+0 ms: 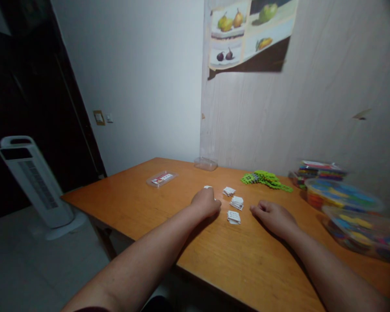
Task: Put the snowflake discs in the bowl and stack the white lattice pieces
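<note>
Small stacks of white playing cards lie on the orange wooden table (214, 260): one stack (229, 191) farthest, a second (237, 202) in the middle, a third (234, 217) nearest me. My left hand (206, 203) rests knuckles up on the table, fingers curled over another small pile of cards, a white edge of which (208, 187) peeks out beyond it. My right hand (273, 216) lies on the table just right of the stacks, fingers loosely curled, with nothing seen in it.
A clear plastic card case (161, 178) and a clear lid (206, 163) sit farther back. A green plastic construction piece (266, 179) lies right of the cards. Clear boxes of coloured pieces (341, 197) stand along the right edge. A white tower fan (35, 186) stands on the floor, left.
</note>
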Demonstrator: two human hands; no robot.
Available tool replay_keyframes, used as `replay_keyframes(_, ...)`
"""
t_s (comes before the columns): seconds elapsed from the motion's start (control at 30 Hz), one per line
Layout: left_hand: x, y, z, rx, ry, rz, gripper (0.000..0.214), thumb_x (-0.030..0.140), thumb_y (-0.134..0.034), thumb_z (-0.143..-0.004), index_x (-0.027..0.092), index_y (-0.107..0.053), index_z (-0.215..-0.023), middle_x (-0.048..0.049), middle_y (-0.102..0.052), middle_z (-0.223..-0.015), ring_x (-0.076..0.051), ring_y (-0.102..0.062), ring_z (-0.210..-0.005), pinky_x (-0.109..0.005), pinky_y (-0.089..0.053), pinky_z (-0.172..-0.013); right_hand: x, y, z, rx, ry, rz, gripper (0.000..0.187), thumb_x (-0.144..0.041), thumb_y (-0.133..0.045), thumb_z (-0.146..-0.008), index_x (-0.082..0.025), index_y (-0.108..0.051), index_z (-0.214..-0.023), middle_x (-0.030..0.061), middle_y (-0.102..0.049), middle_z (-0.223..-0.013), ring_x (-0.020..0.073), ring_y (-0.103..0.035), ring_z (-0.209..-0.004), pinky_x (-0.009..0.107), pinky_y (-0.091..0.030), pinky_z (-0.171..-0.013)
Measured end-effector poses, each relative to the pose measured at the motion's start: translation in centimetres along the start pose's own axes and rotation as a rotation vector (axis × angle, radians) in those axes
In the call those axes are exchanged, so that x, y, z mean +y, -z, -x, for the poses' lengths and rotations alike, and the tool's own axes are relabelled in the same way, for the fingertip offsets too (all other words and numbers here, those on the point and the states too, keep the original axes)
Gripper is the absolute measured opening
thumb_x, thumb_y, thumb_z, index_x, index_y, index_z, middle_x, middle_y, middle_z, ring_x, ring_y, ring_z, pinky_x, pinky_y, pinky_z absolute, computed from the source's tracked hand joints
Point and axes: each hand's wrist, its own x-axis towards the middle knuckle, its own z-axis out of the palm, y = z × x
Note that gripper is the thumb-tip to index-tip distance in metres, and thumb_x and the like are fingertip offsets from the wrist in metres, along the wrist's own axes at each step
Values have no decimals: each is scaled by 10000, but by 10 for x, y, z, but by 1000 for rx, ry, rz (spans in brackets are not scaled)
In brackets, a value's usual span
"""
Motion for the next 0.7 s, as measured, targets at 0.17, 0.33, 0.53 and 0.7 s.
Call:
replay_keyframes(0.17, 2, 4, 6, 19, -12, -4, 413, 443, -597, -760, 164, -610, -1064, -192, -656, -1135, -327, -644, -1001, -335, -479, -734, 1, 0, -1, 7, 7, 0, 447, -601, -439, -875, -228, -572, -669, 23, -642, -666, 176, -556, -613, 272, -238, -521)
replay_keyframes(0.33, 8, 13, 16, -4, 25, -50, 485, 490, -616, -738, 169, -581, -1100, -209, -625, -1202, -353, -637, -1034, -364, -488, -765, 2, -1, -2, -5, 9, -6, 445, -604, -442, -873, -230, -571, -672, 19, -640, -655, 176, -562, -614, 272, -248, -525)
replay_keyframes(0.53, 10, 13, 20, -12, 18, -70, 456, 482, -586, -770, 168, -565, -1101, -212, -653, -1161, -361, -640, -1040, -395, -490, -812, 1, 0, -2, -6, 8, -14, 442, -597, -444, -871, -226, -561, -662, 19, -637, -642, 174, -561, -603, 271, -242, -520)
replay_keyframes(0.7, 9, 9, 18, -11, 18, -111, 438, 470, -502, -829, 157, -569, -1127, -220, -674, -1121, -373, -651, -1015, -426, -496, -801, 1, 0, -1, 1, 11, -12, 435, -587, -440, -875, -226, -567, -667, 23, -642, -654, 178, -564, -615, 275, -246, -523)
